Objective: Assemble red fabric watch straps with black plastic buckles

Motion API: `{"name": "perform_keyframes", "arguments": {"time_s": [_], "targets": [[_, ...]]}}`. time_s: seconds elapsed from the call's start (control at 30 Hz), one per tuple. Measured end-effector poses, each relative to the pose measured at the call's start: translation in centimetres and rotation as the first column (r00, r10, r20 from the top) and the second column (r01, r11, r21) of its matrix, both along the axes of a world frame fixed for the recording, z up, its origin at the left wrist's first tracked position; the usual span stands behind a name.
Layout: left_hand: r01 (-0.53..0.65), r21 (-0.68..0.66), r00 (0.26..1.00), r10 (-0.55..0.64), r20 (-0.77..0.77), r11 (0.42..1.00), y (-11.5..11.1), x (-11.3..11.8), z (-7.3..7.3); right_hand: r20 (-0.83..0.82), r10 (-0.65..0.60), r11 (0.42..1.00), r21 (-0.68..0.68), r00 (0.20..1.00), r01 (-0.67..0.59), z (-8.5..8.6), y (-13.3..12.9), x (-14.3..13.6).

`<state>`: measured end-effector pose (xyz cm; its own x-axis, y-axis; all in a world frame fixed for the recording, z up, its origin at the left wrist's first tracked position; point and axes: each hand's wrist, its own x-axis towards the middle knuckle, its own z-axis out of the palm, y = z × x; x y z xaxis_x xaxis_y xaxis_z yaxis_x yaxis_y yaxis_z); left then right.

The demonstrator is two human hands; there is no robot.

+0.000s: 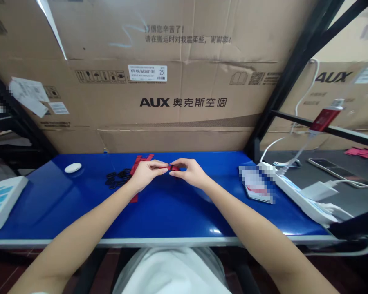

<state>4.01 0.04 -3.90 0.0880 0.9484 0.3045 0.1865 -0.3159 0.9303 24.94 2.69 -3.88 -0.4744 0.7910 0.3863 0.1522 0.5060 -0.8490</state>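
Over the middle of the blue table [171,212], my left hand [149,173] and my right hand [190,171] meet at a small red piece [174,168] with a dark part on it. Both hands pinch it between thumb and fingers, the left at its left end, the right at its right end. Several red strips [137,163] lie just behind and beside my left hand, partly hidden by it. To their left sits a small heap of black loops or clips [118,179].
A white round object [72,168] lies at the back left, a white device [3,200] at the left edge. On the right are a card-like packet [256,184], a power strip [297,196] with cables, and a phone [340,171]. Cardboard [184,139] stands behind.
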Motion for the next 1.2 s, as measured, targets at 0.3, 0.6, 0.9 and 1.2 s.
{"name": "perform_keyframes", "arguments": {"time_s": [0.3, 0.6, 0.9, 1.2], "targets": [[0.010, 0.103, 0.948, 0.023, -0.316, 0.995, 0.2, -0.6, -0.1, 0.247, 0.058, 0.993, 0.086, 0.967, -0.081, -0.9, 3.0, 2.5], [0.356, 0.208, 0.548, -0.024, -0.836, 0.911, 0.2, 1.1, -2.6, 0.533, -0.412, 0.899, 0.370, 0.739, 0.235, -4.4, 5.4, 1.6], [0.186, 0.201, 0.490, 0.087, -0.868, 0.962, 1.0, 0.7, -3.4, 0.710, -0.244, 0.968, 0.221, 0.661, 0.120, -4.5, 4.0, 1.9], [-0.109, 0.098, 0.382, 0.133, -0.915, 0.989, 2.2, 0.0, -3.9, 0.764, -0.248, 0.967, 0.234, 0.595, 0.102, -4.0, 3.0, 1.6]]}}
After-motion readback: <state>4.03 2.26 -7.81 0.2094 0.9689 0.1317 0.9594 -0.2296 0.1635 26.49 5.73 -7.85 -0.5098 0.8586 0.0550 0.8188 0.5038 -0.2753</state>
